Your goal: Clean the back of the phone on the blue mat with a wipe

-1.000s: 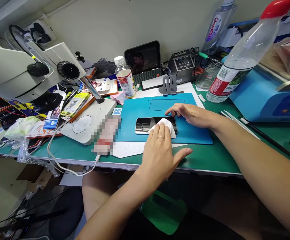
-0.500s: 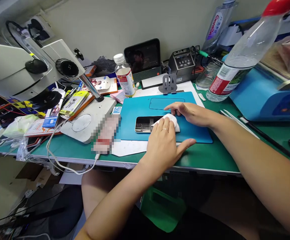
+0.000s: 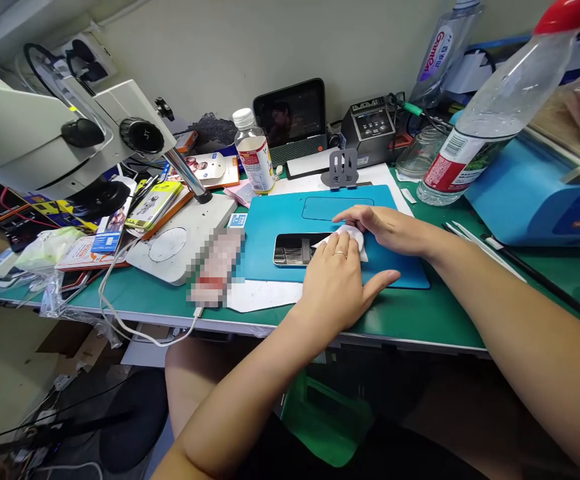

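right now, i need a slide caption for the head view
Left hand flat on a white cloth covering part of a phone on a blue mat, right hand alongside.

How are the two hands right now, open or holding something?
Left hand: open, fingers flat on a white cloth over the phone.
Right hand: fingers loosely bent beside the cloth; whether it grips anything cannot be told.

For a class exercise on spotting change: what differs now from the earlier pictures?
The left hand and the white wipe beneath it have slid right along the smartphone, baring more of it. Nothing was grasped or released. The right hand, smartphone and blue mat stayed put.
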`<action>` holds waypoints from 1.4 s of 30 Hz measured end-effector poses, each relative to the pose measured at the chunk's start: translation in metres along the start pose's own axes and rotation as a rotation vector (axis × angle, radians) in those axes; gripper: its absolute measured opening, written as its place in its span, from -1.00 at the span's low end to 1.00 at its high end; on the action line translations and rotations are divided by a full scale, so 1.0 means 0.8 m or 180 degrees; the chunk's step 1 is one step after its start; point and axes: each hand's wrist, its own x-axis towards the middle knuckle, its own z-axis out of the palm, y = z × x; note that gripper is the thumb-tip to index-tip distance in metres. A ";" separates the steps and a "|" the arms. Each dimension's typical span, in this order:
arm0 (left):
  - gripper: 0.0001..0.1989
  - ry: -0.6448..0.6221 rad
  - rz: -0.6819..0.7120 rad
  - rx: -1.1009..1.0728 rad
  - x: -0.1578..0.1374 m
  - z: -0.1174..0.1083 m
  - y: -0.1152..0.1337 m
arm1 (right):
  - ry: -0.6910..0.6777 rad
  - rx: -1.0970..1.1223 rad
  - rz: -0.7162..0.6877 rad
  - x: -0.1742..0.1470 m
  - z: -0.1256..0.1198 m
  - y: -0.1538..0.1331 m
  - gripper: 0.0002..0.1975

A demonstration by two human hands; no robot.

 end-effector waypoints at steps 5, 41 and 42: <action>-0.11 0.0034 0.0000 0.0089 -0.014 0.000 0.006 | -0.0021 0.0017 0.0054 0.000 -0.002 0.000 0.16; -0.12 0.0124 -0.0137 0.0131 -0.012 0.005 -0.006 | 0.0082 0.0009 0.0039 0.003 0.000 0.000 0.16; -0.11 0.0137 -0.0125 0.0136 -0.018 0.005 -0.005 | 0.0062 0.0037 0.0031 0.003 0.000 -0.001 0.16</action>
